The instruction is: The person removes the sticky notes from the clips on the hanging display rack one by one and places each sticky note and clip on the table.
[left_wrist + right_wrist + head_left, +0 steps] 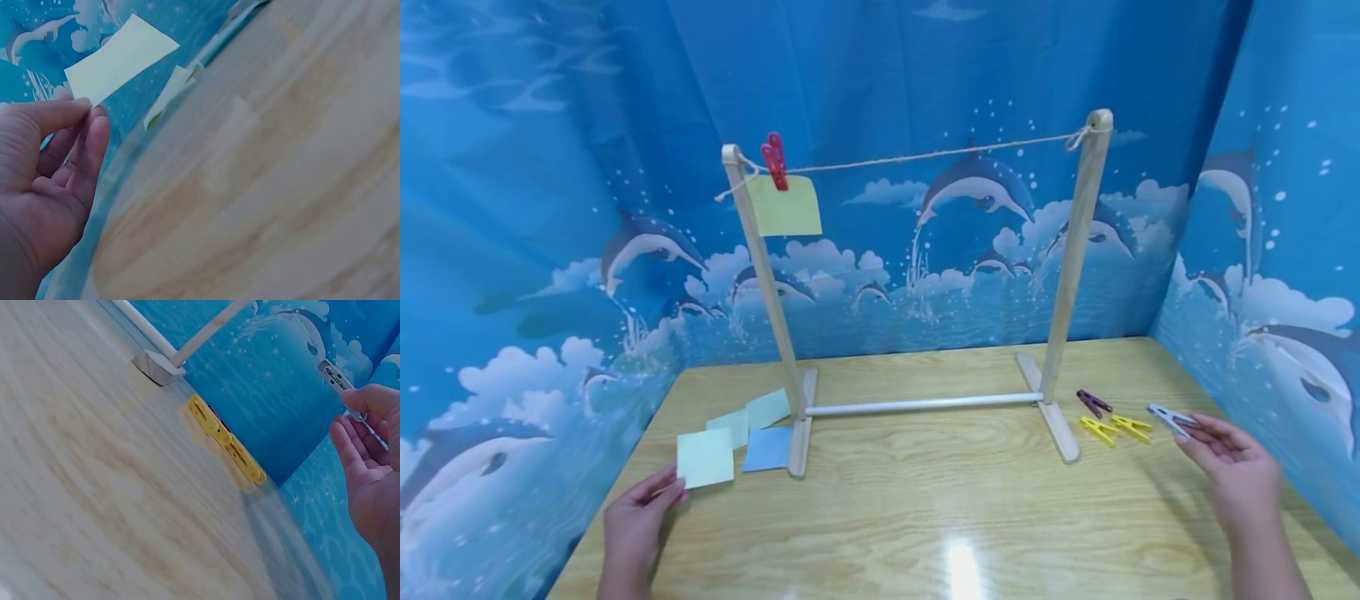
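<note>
Between thumb and fingers my left hand [638, 521] pinches a pale green sticky note [705, 457] by its lower left corner; the left wrist view shows this note [122, 59] raised above the table. On the right, my right hand [1236, 471] holds a light grey-blue clothespin [1171, 418] by one end, lifted off the tabletop. Beside it lie two yellow clothespins [1099, 431] and a dark purple clothespin [1093, 403]. Near the left hand, two pale green notes [767, 409] and a blue note [767, 449] lie on the table.
A wooden stand [1078, 250] carries a string [925, 156] between two posts, joined low down by a white bar [925, 405]. At the string's left end a red clothespin [775, 162] holds a yellow-green note [790, 212]. A dolphin-print curtain [880, 75] surrounds the wooden table [880, 517].
</note>
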A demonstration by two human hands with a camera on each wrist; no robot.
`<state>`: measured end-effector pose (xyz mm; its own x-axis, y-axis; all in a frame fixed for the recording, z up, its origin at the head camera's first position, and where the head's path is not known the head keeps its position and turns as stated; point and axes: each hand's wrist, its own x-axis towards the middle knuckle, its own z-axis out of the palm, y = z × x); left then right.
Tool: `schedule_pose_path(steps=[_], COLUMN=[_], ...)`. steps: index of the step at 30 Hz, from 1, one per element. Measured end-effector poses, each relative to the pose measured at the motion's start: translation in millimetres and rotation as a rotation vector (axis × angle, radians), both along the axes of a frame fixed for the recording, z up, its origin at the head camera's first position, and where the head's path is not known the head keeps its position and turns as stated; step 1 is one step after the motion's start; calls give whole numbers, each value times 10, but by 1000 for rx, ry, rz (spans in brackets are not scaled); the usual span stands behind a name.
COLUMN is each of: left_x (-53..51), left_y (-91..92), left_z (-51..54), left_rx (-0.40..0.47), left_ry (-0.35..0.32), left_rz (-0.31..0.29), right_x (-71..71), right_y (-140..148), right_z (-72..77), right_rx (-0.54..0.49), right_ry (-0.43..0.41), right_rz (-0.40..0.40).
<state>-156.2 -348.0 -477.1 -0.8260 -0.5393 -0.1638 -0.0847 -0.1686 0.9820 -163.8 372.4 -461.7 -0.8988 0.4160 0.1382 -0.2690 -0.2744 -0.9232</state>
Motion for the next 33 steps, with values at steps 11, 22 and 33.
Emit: schedule_pose_path(steps=[11,22,33], left_x=[-57,-92,-70], left_y=[-71,-78,-68], left_z=[-92,-124,-149], left_rx=[-246,-488,-631], left_ry=[-139,-205,-225], left_rz=[-65,-108,-97], right_x=[-64,-187,-243], right_y=[166,288,398], right_z=[-168,-334,-433], right_rx=[115,376,835], right_ry=[-166,-408,-537], right_rz=[-1,-63,-163])
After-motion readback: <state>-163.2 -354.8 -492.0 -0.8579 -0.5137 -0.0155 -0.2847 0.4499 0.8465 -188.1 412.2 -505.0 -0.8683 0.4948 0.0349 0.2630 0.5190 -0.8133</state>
